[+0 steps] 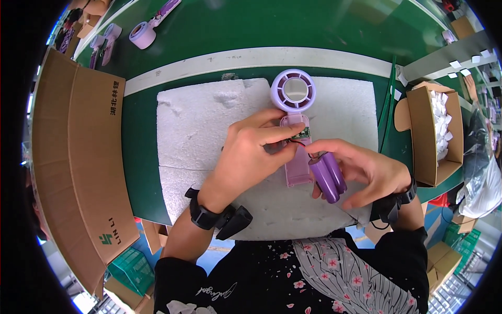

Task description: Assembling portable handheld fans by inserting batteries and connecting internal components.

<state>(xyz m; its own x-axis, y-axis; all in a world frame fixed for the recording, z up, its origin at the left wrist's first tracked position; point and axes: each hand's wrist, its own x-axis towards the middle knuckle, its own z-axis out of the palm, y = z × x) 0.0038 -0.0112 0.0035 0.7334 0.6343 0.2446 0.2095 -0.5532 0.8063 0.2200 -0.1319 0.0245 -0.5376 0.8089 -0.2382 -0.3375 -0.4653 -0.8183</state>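
A lilac handheld fan (294, 90) lies on a white foam sheet (193, 125), its round head pointing away from me. The pink handle shell (297, 170) is uncovered, and a small green circuit board (305, 134) shows in its upper part. My left hand (250, 152) grips the handle from the left, thumb and forefinger at the board and wires. In my right hand (368, 170) are two purple cylindrical batteries (328, 178), side by side, held tilted just right of the handle. Thin dark wires (298, 142) run between the board and the batteries.
On the left stands a large brown cardboard box (78, 157). A small carton (454, 168) of white pieces sits at the right, beside a metal post (444, 56). Across the white rail (209, 62), more lilac fans (143, 35) lie on the green table (251, 26).
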